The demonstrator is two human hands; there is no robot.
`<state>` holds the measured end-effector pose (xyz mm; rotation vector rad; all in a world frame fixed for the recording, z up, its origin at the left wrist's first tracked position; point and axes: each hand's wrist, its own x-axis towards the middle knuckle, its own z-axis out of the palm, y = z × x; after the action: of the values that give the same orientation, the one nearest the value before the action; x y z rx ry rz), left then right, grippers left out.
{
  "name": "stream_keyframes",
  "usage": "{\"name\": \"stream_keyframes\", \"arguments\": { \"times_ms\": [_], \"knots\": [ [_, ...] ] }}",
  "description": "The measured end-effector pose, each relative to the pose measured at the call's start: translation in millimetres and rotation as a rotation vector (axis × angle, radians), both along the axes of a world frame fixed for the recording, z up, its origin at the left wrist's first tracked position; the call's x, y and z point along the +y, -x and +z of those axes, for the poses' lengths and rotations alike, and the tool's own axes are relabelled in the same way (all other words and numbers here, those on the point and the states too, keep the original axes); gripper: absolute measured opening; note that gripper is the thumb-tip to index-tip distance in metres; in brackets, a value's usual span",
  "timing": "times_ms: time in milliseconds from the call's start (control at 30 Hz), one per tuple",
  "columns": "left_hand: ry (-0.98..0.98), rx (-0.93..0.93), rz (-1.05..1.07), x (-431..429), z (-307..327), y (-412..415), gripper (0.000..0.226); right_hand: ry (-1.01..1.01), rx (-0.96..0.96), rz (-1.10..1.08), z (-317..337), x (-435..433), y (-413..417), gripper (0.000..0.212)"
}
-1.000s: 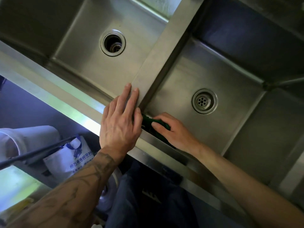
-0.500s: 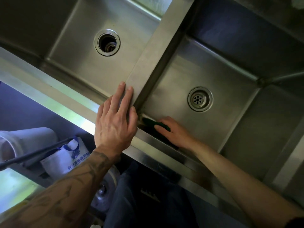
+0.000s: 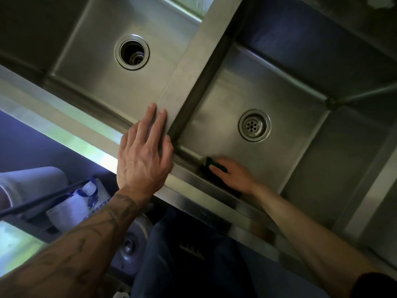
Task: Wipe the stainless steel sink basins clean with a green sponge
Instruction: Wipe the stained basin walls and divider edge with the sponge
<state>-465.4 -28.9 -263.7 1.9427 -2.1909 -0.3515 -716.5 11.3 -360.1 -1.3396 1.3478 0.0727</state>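
A double stainless steel sink fills the view. In the right basin (image 3: 279,164), against the near wall, my right hand (image 3: 235,175) holds the green sponge (image 3: 211,166) and presses it down; the hand hides most of the sponge and is blurred. My left hand (image 3: 144,153) lies flat, fingers straight, on the front rim where the divider (image 3: 193,67) between the basins meets it. The left basin (image 3: 96,72) has an open drain hole (image 3: 131,52). The right basin has a strainer drain (image 3: 255,125).
Below the front rim (image 3: 64,125), at the left, stand a white bucket (image 3: 30,181) and a white printed bag (image 3: 81,203) with a dark rod across them. My dark trousers (image 3: 184,254) are under the rim.
My right hand has slid the sponge to the right along the near wall of the right basin, away from the corner by the divider. My left hand has stayed on the rim.
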Motion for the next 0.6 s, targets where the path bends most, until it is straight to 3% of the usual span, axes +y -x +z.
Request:
{"name": "stream_keyframes", "arguments": {
  "times_ms": [133,200,333,433,600],
  "knots": [
    [-0.018,-0.001,0.012,0,1,0,0.055,0.135,-0.239,-0.139,50,4,-7,0.021],
    [-0.021,0.0,0.013,0,1,0,0.056,0.133,-0.26,-0.124,49,1,-7,0.017],
    [-0.022,0.005,0.018,0,0,0,0.056,-0.03,-0.013,0.022,-3,6,14,0.032],
    [-0.005,0.012,0.019,0,-1,1,0.055,-0.073,0.102,0.025,-4,20,31,0.032],
    [-0.025,0.004,0.017,0,0,0,0.056,0.067,-0.208,-0.179,47,23,20,0.023]
  ]
}}
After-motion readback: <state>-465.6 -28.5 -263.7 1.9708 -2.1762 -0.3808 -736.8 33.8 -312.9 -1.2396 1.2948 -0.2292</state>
